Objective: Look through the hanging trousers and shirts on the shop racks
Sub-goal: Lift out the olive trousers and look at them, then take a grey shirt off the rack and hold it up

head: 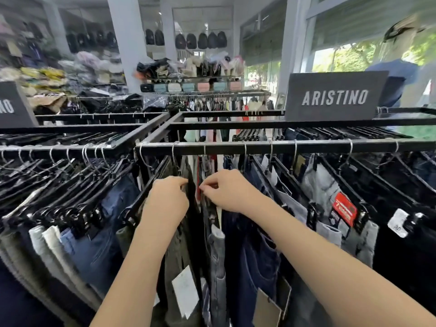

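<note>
Trousers of dark denim on clip hangers, left hand and right hand fingers pinching waistbands apart

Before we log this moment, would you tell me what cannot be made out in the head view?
- What the left hand and right hand grip: curled fingers and dark trousers hide it.
- Print on the red tag: too small, blurred.
- The left sign: cut off by the frame edge.
- The person at right: motion-blurred.
- The back shelves: blurred.
</note>
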{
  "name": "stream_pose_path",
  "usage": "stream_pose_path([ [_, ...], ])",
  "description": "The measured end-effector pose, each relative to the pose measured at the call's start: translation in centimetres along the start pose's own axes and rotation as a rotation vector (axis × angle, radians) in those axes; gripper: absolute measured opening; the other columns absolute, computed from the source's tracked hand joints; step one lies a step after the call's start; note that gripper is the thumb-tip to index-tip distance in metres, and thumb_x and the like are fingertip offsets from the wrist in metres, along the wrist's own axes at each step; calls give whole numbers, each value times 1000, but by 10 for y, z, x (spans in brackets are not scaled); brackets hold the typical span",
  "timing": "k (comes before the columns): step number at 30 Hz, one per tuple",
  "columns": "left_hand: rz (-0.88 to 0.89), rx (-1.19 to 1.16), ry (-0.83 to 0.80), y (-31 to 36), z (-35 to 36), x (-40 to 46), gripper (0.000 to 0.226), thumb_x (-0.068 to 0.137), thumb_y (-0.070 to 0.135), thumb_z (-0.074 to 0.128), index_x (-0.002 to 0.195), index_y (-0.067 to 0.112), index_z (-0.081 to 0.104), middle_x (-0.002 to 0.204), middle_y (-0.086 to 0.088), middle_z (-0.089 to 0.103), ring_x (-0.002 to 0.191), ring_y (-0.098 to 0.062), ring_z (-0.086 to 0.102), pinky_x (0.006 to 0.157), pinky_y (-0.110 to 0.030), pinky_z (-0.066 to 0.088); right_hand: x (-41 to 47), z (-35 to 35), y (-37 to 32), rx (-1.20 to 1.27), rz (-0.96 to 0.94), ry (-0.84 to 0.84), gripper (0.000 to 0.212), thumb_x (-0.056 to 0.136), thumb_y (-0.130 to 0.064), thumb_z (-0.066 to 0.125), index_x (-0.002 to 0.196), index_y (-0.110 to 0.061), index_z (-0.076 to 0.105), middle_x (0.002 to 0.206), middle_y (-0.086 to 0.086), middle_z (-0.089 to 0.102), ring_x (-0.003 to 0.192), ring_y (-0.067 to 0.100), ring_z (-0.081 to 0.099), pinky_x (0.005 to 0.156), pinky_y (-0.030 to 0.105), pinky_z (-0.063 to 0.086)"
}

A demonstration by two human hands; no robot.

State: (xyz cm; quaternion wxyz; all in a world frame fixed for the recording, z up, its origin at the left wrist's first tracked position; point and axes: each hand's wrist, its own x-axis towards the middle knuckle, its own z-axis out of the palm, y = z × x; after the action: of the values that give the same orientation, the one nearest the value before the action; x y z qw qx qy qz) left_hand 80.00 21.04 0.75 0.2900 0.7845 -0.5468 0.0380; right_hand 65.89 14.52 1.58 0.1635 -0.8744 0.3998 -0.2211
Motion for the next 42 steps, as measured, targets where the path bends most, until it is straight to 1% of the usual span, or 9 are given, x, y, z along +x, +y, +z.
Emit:
stream_pose_path([
  [4, 218, -334, 171, 74, -11, 0, 27, 91, 9, 56, 107, 19, 75, 103, -4, 75, 95, -19, 68, 91, -20, 45, -23, -50, 16, 42, -44, 141, 22, 94, -25, 55, 94, -31, 76, 88, -3, 74, 81, 17, 62, 76, 28, 46],
  [6, 311, -538, 102, 112, -10, -1, 24, 91, 13, 58, 101, 26, 75, 96, 7, 74, 87, -5, 67, 84, -13, 47, -45, -83, 29, 77, -36, 227, 21, 95, -22, 55, 93, -29, 75, 84, -8, 69, 79, 12, 57, 71, 25, 41],
  [9, 413, -783, -49, 168, 2, -8, 23, 94, 13, 57, 98, 31, 72, 91, 18, 70, 83, 9, 63, 78, -6, 47, -90, -130, 59, 110, 21, 393, 26, 95, -21, 58, 115, -23, 74, 100, -16, 69, 90, -1, 57, 80, 4, 40],
  [14, 408, -1344, -365, 270, 49, -64, 26, 99, 7, 50, 97, 21, 71, 103, -4, 73, 102, -20, 69, 91, -36, 55, -193, -171, 124, 397, 177, 743, 19, 93, -21, 63, 106, -24, 76, 98, -12, 75, 93, -3, 67, 92, 23, 52],
  [18, 385, -1578, -617, 352, 93, -131, 25, 100, 5, 45, 108, 11, 68, 111, -9, 72, 106, -24, 68, 93, -38, 54, -285, -194, 171, 459, 310, 971, 16, 96, -27, 61, 106, -27, 74, 100, -11, 75, 99, 3, 69, 94, 37, 55],
  [22, 385, -1683, -813, 433, 126, -181, 23, 101, 6, 43, 108, 11, 65, 114, -12, 71, 105, -27, 68, 93, -38, 52, -374, -225, 210, 409, 457, 1165, 18, 89, -48, 59, 97, -40, 72, 102, -14, 75, 102, 6, 69, 96, 43, 53],
  [26, 469, -1692, -972, 508, 152, -233, 21, 100, 9, 46, 108, 13, 65, 107, -6, 73, 103, -25, 69, 90, -37, 52, -458, -249, 238, 321, 599, 1297, 22, 96, -37, 58, 106, -25, 74, 102, -10, 75, 102, 7, 68, 96, 42, 53],
  [30, 552, -1610, -1088, 566, 173, -287, 22, 101, 7, 45, 112, 11, 64, 108, -7, 72, 100, -24, 70, 91, -38, 55, -526, -269, 263, 259, 740, 1397, 38, 83, -56, 57, 103, -29, 73, 102, -13, 74, 103, 7, 68, 97, 42, 52],
  [42, 629, -1433, -1511, 716, 277, -345, 25, 99, 3, 47, 103, 18, 67, 99, -5, 74, 93, -22, 72, 82, -32, 56, -606, -299, 374, 126, 1060, 1620, 38, 78, -62, 54, 100, -36, 71, 103, -16, 73, 103, 5, 67, 97, 43, 52],
])
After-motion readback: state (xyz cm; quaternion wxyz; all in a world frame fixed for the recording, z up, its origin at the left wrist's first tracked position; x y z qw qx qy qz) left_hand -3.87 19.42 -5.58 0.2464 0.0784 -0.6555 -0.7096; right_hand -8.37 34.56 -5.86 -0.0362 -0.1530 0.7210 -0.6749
